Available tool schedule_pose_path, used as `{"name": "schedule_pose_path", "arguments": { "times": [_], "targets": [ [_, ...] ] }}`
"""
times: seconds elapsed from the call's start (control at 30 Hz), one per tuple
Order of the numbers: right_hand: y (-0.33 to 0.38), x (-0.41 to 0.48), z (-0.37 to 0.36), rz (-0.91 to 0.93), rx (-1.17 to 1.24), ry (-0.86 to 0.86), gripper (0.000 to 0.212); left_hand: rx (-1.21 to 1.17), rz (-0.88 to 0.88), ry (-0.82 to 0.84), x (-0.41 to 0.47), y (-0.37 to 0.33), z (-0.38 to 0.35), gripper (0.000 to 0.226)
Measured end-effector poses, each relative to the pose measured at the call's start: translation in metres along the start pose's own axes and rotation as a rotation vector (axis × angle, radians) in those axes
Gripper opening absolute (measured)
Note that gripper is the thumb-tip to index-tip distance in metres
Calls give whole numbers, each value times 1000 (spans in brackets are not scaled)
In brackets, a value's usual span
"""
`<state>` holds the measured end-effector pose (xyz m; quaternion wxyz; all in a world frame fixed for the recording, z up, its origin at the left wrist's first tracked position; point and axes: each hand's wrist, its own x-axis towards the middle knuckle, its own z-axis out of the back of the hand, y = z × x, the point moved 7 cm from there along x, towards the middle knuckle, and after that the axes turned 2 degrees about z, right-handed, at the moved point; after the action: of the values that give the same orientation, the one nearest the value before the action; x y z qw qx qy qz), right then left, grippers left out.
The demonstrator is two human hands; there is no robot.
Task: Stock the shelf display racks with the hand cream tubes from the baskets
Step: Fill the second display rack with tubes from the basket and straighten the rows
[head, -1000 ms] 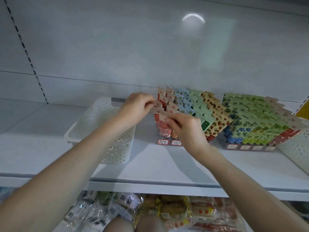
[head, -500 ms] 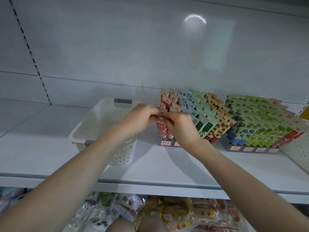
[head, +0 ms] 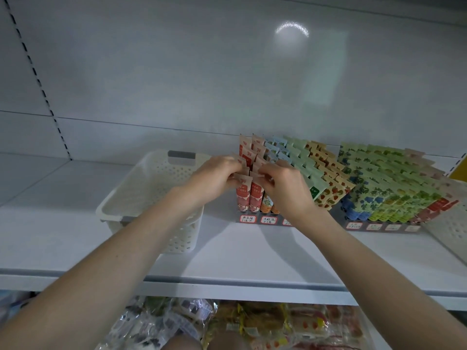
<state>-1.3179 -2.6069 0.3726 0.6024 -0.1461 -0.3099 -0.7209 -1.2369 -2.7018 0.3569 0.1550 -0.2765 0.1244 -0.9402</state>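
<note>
Wrapped goods (head: 227, 324) are lying blurred and cut off below the shelf (head: 227, 284) lip. On the shelf, the left hand (head: 214, 178) and right hand (head: 285, 188) are each pinching, fingers curled, the flat crimped tops of the red hand cream tubes (head: 249, 197) standing in the front-left slots of the near rack (head: 255, 220), long axes near vertical, caps down; which tube each is gripping is hard to make out. A white basket (head: 141, 198) is sitting left of the rack, a second full rack (head: 384, 226) right, another basket (head: 452, 223) running off-frame.
</note>
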Motion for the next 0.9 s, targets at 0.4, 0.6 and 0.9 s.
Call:
{"name": "schedule_pose_path", "arguments": {
  "times": [0.4, 0.6, 0.9],
  "targets": [
    [-5, 0, 0, -36, -25, 39, 21, 62, -24, 0, 6, -2, -11, 7],
    [-4, 1, 0, -37, -21, 40, 23, 76, 12, -41, 5, 5, -10, 25],
    [-4, 0, -2, -53, 0, 73, 23, -9, 57, -155, -3, 4, 2, 22]
  ]
}}
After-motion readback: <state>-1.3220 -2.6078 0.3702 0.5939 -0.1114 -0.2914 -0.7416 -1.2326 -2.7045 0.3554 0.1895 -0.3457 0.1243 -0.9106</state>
